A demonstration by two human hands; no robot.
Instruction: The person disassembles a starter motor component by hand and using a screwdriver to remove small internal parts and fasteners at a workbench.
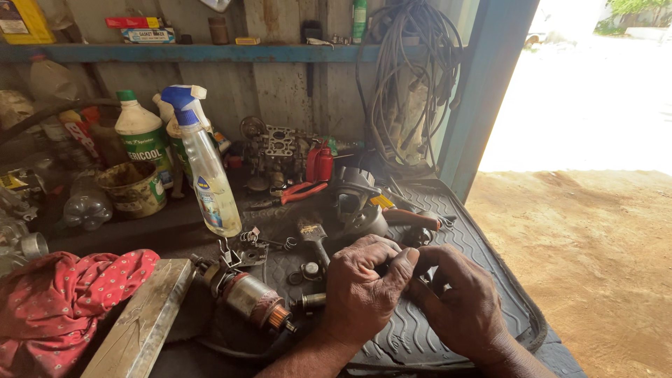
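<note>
A small dark part [418, 260] is pinched between the fingers of the left hand [364, 290] and right hand [458, 301], which are met above the ribbed mat [483, 231] on the counter. The part is mostly hidden, so its long axis cannot be told. An armature [248, 297] lies just left of the left hand.

Both hands [413, 283] pinch small hidden part over ribbed rubber mat [483, 245].
</note>
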